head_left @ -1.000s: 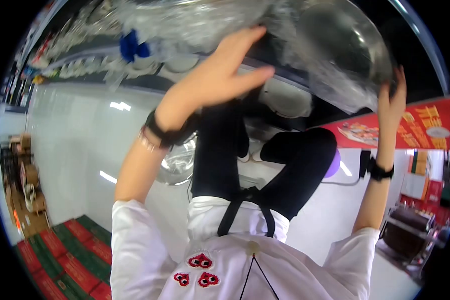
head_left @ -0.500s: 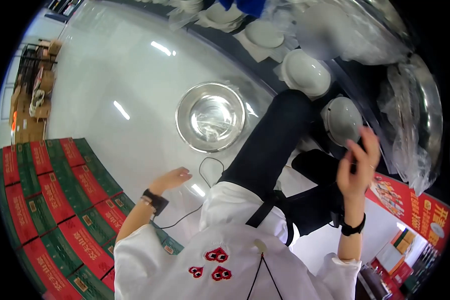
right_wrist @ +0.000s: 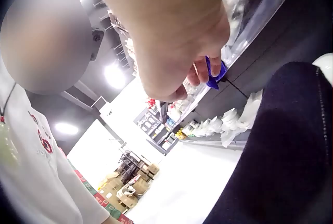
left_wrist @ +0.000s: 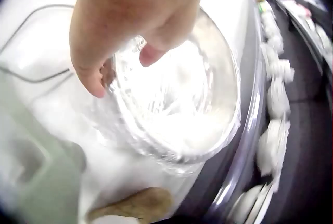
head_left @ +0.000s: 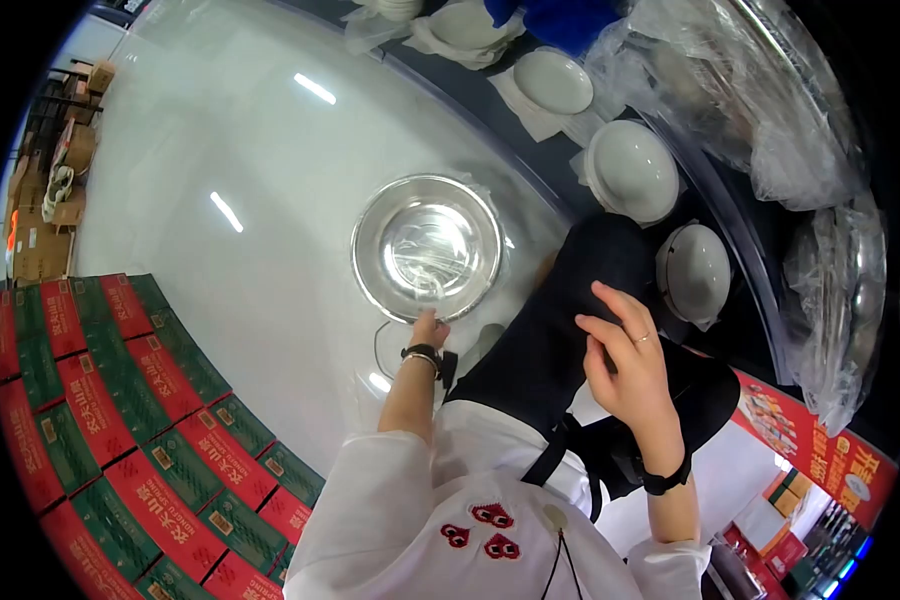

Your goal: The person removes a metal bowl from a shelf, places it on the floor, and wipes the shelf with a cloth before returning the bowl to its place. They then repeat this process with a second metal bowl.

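Note:
A shiny round metal basin, partly wrapped in clear plastic, stands on the pale floor beside the person's leg. My left hand grips its near rim. In the left wrist view that hand has its thumb inside the basin and its fingers curled over the outside. My right hand hovers above the dark trousers, fingers loosely bent, holding nothing. Nearest to it are the thigh and a white bowl on the low shelf.
Several white bowls and plates line the dark shelf on the right. Above them lie plastic-wrapped metal pans and a blue bundle. Stacked red and green boxes fill the lower left. A thin cable loops on the floor near the basin.
The view has turned from the shelf toward the floor. The right hand has left the wrapped pan and moved back over the legs. The left hand has reached down and taken the basin's rim.

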Available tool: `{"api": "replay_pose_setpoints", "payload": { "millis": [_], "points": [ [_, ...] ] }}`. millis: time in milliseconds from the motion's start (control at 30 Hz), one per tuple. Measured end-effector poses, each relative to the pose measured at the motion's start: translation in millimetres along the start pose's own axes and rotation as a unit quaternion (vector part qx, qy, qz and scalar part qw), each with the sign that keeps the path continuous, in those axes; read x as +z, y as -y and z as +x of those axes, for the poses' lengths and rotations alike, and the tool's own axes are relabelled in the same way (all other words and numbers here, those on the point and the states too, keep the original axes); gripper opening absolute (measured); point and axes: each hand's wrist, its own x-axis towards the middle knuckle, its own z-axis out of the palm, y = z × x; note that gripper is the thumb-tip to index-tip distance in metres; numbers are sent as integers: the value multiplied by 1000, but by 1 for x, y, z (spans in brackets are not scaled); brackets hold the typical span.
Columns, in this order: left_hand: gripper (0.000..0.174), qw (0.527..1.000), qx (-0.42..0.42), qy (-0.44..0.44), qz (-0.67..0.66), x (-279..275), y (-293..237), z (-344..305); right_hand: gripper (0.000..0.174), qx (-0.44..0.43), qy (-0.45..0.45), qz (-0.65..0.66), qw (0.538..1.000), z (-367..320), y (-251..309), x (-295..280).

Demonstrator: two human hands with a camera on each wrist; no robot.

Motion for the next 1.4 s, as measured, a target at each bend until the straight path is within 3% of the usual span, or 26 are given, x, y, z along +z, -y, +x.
{"api": "replay_pose_setpoints", "payload": {
  "millis": [33,67,133,167,267,300,333,367,400,433,500,533,600,633,667,700,733,767,800,833,867,1000,1100,1200,1267,1400],
  "points": [
    [55,992,-47,-22,-114,2,-10,-4,26,23,5,-4,1000,-4,-2,-1],
    [55,992,-46,-19,-113,-2,-22,-8,25,45,9,-8,999,-6,-4,-2],
    [62,999,-45,-4,18,-5,-38,-10,25,59,6,-14,998,-11,-8,-4],
    [62,999,-43,1,19,-5,-42,-10,24,72,5,-19,997,-12,-10,-5],
    [33,998,-5,-5,66,-9,-40,-12,24,74,-1,-15,997,-13,-11,-7],
    [33,998,-3,-1,68,-6,-40,-10,25,72,0,-12,997,-14,-12,-7],
    [29,976,-110,-26,-186,-5,-37,-8,25,76,-2,-14,997,-13,-12,-6],
    [28,879,-210,-48,-426,-2,-34,-5,25,79,-2,-1,997,-11,-12,-6],
    [32,911,-198,-47,-359,2,-30,-3,25,81,-1,11,997,-10,-12,-6],
    [32,912,-200,-44,-356,3,-29,-2,25,85,-2,10,996,-10,-12,-6],
    [28,848,-317,-78,-418,-2,-30,8,25,77,-6,7,997,-9,-13,-5],
    [28,850,-315,-76,-416,-3,-27,15,25,79,-9,6,997,-9,-14,-5],
    [26,766,-411,-123,-479,-2,-16,32,26,83,-6,17,996,-8,-14,-6],
    [26,767,-410,-123,-478,-4,-9,30,26,84,-8,17,996,-8,-14,-7],
    [25,949,-211,-60,-229,-5,2,21,26,85,-7,15,996,-9,-14,-7],
    [24,998,17,13,52,-2,13,12,26,88,-5,13,996,-10,-15,-9],
    [24,974,-48,-93,-200,13,29,17,26,91,-6,10,996,-11,-16,-10],
    [24,975,-48,-89,-199,13,11,13,25,93,-6,14,996,-13,-17,-10],
    [24,899,-180,-105,-385,8,-9,9,25,96,-5,20,995,-15,-18,-11],
    [24,772,-300,-118,-547,2,-32,6,25,99,-6,21,995,-17,-20,-11],
    [26,717,-262,-134,-631,3,-45,4,25,96,-4,20,995,-18,-22,-11],
    [18,750,-206,-172,-605,-26,-71,8,23,86,-11,31,996,-19,-25,-9],
    [16,786,-157,-267,-535,-58,-102,15,23,80,-15,42,996,-19,-24,-9],
    [16,786,-113,-275,-542,-90,-145,3,23,82,-15,45,995,-21,-25,-11],
    [15,829,-87,-237,-499,-110,-158,-3,22,87,-26,53,994,-25,-27,-9],
    [13,862,-70,-212,-455,-144,-174,-30,19,111,-19,80,990,-34,-34,-1]
  ]
}}
